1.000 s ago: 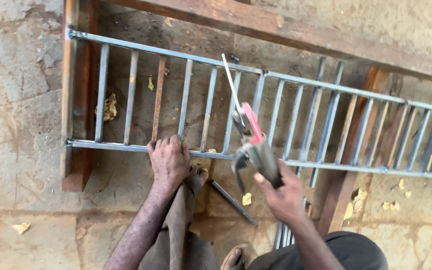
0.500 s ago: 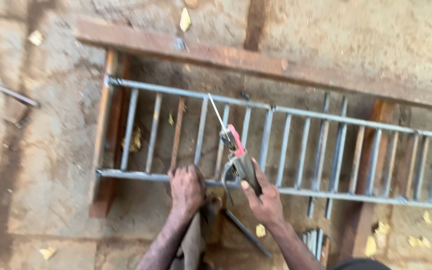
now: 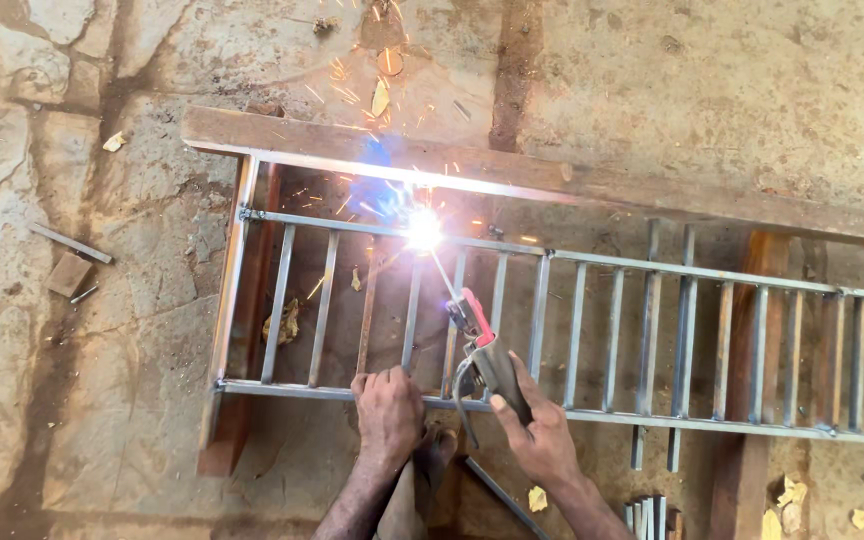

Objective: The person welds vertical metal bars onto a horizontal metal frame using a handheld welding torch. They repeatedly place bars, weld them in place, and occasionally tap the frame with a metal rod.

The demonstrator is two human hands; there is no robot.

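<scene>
Concrete floor (image 3: 712,100): rough, stained and cracked, it carries everything in view; dry leaf scraps lie scattered on it.
Metal grille (image 3: 592,330): a long frame of two grey rails joined by many upright bars, lying flat across the floor from left of centre out past the right edge.
Wooden beam (image 3: 512,175): a long plank lying just beyond the grille's far rail, running from upper left down toward the right edge.
Wooden blocks (image 3: 762,350): short timbers lying crosswise under the grille, one at its left end, one toward the right.
Left hand (image 3: 388,410): pressed palm down on the near rail, fingers curled over it, holding the grille against the floor.
Right hand (image 3: 542,440): closed around the grip of the electrode holder, just right of the left hand and over the near rail.
Electrode holder (image 3: 480,345): grey body with a red jaw, tilted toward the far rail, clamping a thin welding rod.
Welding rod (image 3: 442,272): a slim stick reaching from the holder up to the far rail.
Arc (image 3: 423,230): a white-hot flare where the rod tip meets the far rail, blue glare beside it, sparks flying toward the floor's far edge.
Loose scraps (image 3: 70,262): a small block and a short bar lying on the floor well left of the grille.
</scene>
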